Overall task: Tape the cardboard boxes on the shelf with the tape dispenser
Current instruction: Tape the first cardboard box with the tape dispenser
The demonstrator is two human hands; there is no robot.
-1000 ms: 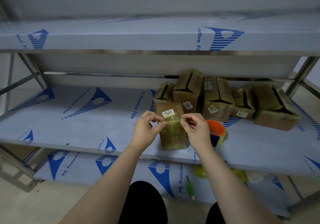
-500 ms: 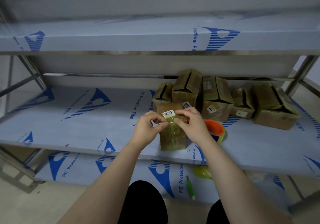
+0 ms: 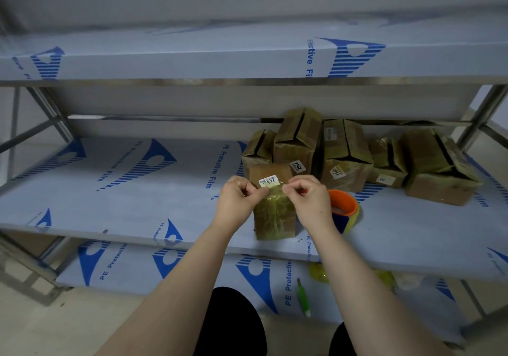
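Small cardboard box (image 3: 275,215) upright near front edge of middle shelf (image 3: 137,190), wrapped in yellowish tape. Left hand (image 3: 237,199) and right hand (image 3: 309,199): each grip pinched on tape strip (image 3: 275,190) at box's top edge. Orange tape dispenser (image 3: 345,208) just beside at 3 o'clock. Other cardboard boxes (image 3: 343,149) clustered at 1 o'clock.

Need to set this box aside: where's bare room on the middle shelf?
Bare: the middle shelf left of the left hand, and a smaller patch right of the tape dispenser, before the rightmost box. Crowded: back right, five cardboard boxes behind the small taped box.
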